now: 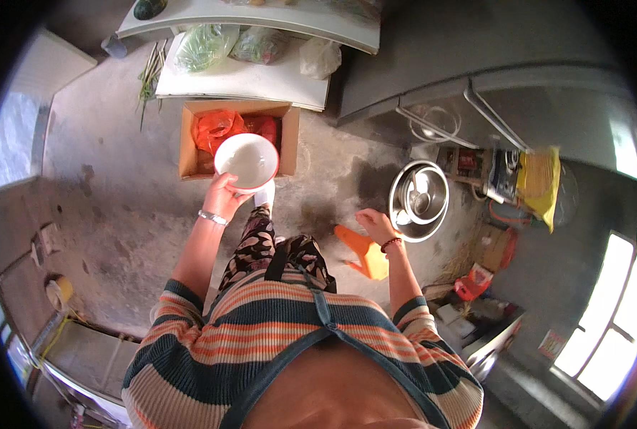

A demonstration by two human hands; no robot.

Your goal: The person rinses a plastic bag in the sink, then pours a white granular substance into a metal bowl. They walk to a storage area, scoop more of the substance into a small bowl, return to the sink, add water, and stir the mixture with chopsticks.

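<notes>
My left hand grips the near rim of a white bowl with a red edge, thumb over the rim. The bowl is in front of an open cardboard box on the floor, which holds red plastic bags. My right hand has its fingers curled and bent; whether it holds anything is not visible. Close to its right are nested metal basins with a ladle inside. Below that hand stands an orange plastic stool.
A white shelf beyond the box bears bagged vegetables. Green stalks lie on the concrete floor at its left. A yellow bag is by the right wall, and a red plastic item stands lower right.
</notes>
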